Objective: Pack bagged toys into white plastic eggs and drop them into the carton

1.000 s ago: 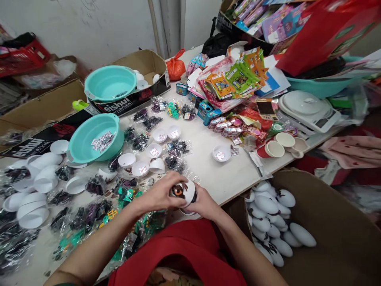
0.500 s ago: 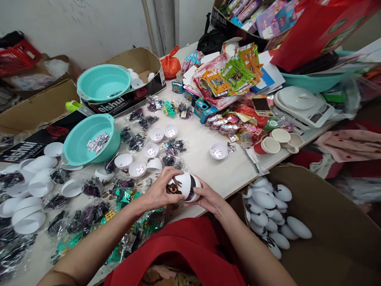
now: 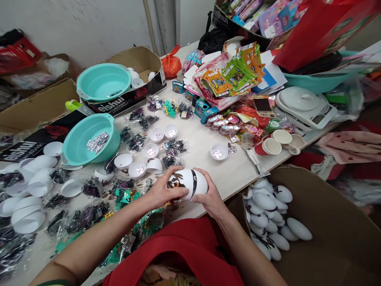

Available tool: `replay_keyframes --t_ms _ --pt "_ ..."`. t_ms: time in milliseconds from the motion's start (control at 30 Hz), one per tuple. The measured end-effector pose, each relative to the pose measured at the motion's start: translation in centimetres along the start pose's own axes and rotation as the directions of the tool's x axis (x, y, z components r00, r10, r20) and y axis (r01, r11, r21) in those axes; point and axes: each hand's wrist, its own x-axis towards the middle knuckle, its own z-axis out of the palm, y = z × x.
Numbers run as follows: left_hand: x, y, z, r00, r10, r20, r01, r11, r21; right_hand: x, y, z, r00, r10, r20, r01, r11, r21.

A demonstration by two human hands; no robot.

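Between my two hands lies a white plastic egg (image 3: 188, 182) on its side, with a dark printed picture and an orange spot at its left end. A narrow dark gap runs round it between its two halves. My left hand (image 3: 166, 186) is closed on the printed half. Fingers of my right hand (image 3: 210, 195) wrap the plain rounded half. Just beyond them are white half shells (image 3: 154, 165), some with small printed packets inside. Bagged green and dark toy parts (image 3: 126, 196) lie left of my hands.
Two turquoise basins (image 3: 91, 139) stand at the left by cardboard boxes. A box on the right holds several white eggs (image 3: 263, 198). Further back are snack packets (image 3: 238, 73), a kitchen scale (image 3: 302, 101) and paper cups (image 3: 272, 146). A lone half shell (image 3: 219, 151) sits mid-table.
The two halves of the egg have come closer together, and the dark band between them is narrower. My right hand has shifted round the egg's end.
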Motion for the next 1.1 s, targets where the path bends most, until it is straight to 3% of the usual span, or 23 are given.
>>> replay_keyframes --t_ms 100,200,333,500,733,1100 --pt "0.2 -0.1 -0.2 0.999 -0.042 0.010 0.042 0.996 -0.075 0.2 -0.3 -0.3 0.999 0.006 0.046 -0.004 0.998 -0.060" --pt "0.5 -0.3 -0.4 1.000 -0.013 0.007 0.013 0.998 -0.061 0.1 -0.6 -0.1 0.997 0.021 0.070 -0.011 0.990 -0.143" --pt "0.5 -0.2 -0.6 0.998 0.055 -0.007 -0.055 0.998 0.030 -0.2 -1.2 0.3 0.999 -0.031 0.012 0.033 0.973 -0.229" --pt "0.2 0.1 -1.3 0.991 0.115 0.062 -0.120 0.990 0.073 0.0 -2.0 0.6 1.000 -0.017 0.020 0.021 0.967 -0.252" --pt "0.3 -0.2 -2.1 0.990 -0.002 0.143 0.023 0.989 -0.146 0.2 -2.6 0.9 0.996 0.035 0.081 -0.012 0.963 -0.270" --pt "0.3 -0.6 -2.5 0.989 0.052 0.140 -0.041 0.996 -0.079 0.0 -2.7 1.4 0.997 0.066 0.049 -0.049 0.954 -0.296"
